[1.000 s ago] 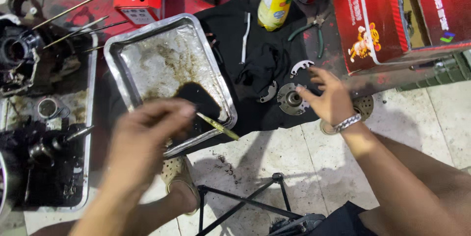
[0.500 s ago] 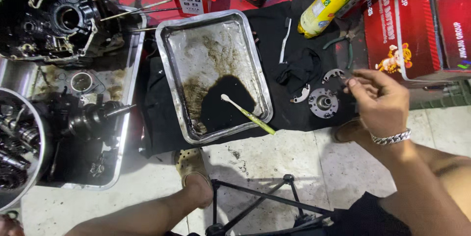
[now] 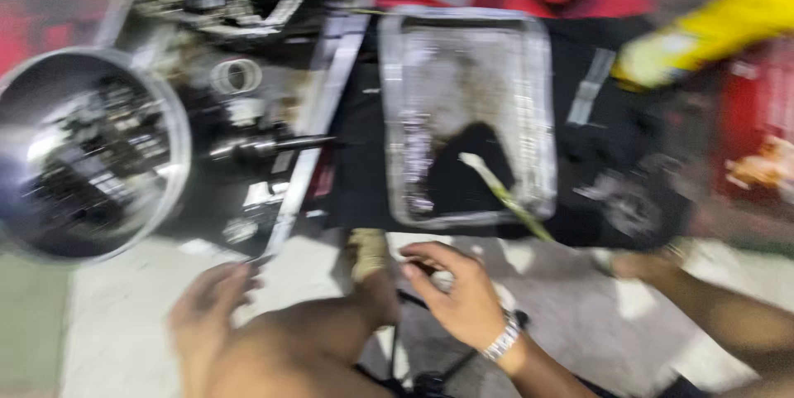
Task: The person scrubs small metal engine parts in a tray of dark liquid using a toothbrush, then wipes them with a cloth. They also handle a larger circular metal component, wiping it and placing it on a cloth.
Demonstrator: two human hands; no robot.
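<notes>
The whole view is smeared by motion, so many details stay uncertain. The right hand [image 3: 459,294], with a metal bracelet at the wrist, floats low in the middle over the pale floor [image 3: 124,340], its fingers loosely spread and holding nothing; it is near the person's own knee and a foot in a tan perforated clog [image 3: 368,253]. The left hand [image 3: 207,315] is at the bottom left, just beside the corner of the long metal tray [image 3: 318,108]; its fingers look half curled, but whether they grip anything cannot be told. That tray holds greasy engine parts – a dark shaft [image 3: 265,147] lies across it and a metal ring [image 3: 236,77] sits higher up – probably so that the oil stays inside. To the left stands a round steel bowl [image 3: 87,154] full of dark parts, too blurred to name. In the middle a square steel pan [image 3: 467,117] rests on a black cloth [image 3: 364,175], with a pool of black oil and a yellow-green brush [image 3: 504,195] leaning over its rim, the head in the oil. A round metal part [image 3: 633,203] lies on the cloth at the right, and a yellow bottle [image 3: 711,30] is cut off by the frame.
</notes>
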